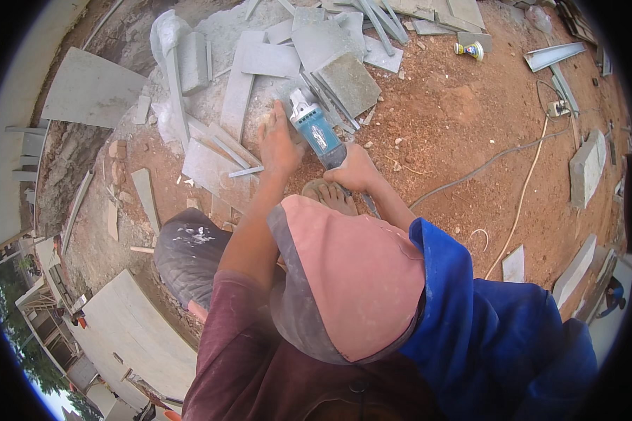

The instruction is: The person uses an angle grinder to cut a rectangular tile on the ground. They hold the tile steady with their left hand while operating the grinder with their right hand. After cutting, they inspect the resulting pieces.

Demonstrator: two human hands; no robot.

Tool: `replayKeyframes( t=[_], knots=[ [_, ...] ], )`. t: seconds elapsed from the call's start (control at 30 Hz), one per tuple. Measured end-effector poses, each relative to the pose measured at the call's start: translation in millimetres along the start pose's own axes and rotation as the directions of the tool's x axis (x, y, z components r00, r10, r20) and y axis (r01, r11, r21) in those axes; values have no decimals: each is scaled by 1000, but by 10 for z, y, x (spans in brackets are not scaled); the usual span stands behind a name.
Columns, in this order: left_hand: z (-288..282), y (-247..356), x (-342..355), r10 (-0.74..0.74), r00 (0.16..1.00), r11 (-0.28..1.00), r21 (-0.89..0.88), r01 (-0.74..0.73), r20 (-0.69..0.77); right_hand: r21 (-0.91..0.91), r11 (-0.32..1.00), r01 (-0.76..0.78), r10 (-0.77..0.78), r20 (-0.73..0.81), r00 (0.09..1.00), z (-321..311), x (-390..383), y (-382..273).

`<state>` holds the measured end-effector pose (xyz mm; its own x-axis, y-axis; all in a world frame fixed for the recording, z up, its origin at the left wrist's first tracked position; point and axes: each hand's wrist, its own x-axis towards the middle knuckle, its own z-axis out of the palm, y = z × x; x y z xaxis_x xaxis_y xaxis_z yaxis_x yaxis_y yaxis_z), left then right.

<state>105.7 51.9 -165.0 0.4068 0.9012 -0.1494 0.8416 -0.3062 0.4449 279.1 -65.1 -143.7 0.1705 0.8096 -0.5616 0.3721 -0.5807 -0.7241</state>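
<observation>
My right hand is wrapped round the dark rear end of a teal angle grinder. The grinder's pale metal head points away from me, at the near edge of a heap of grey tile pieces. Pale dust blurs the area by the head, so the disc cannot be made out. Just left of the grinder, my left hand reaches forward with dusty fingers stretched out. It is low over the pale tile pieces; whether it presses on one is unclear. A narrow cut strip lies below that hand on a larger tile.
My bare foot is close below the grinder. A grey cable crosses the reddish soil to a socket at right. A small printed tub lies beyond. A metal channel and a thick slab lie far right.
</observation>
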Motion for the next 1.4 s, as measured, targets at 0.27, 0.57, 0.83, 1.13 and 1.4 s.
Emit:
replayKeyframes(
  t=[0.27, 0.57, 0.83, 1.13, 1.4],
  knots=[
    [8, -3, 1, 7, 1000, 1000, -2, -7, -11, 4, 1000, 9, -9, 14, 1000, -7, -63, 71],
    [6, 2, 0, 7, 1000, 1000, 16, -7, -7, -2, 1000, -5, 5, 21, 1000, -20, -142, 82],
    [27, -18, 2, -6, 1000, 999, 35, 6, 5, 17, 999, -35, 34, 53, 998, -9, -181, 164],
    [30, -56, 3, -7, 1000, 998, 68, 6, 12, -10, 1000, -30, 30, 33, 999, 56, -210, 301],
    [53, -116, -8, 3, 1000, 996, 94, -1, -12, 24, 999, -34, 33, 42, 999, 31, -299, 251]
  ],
)
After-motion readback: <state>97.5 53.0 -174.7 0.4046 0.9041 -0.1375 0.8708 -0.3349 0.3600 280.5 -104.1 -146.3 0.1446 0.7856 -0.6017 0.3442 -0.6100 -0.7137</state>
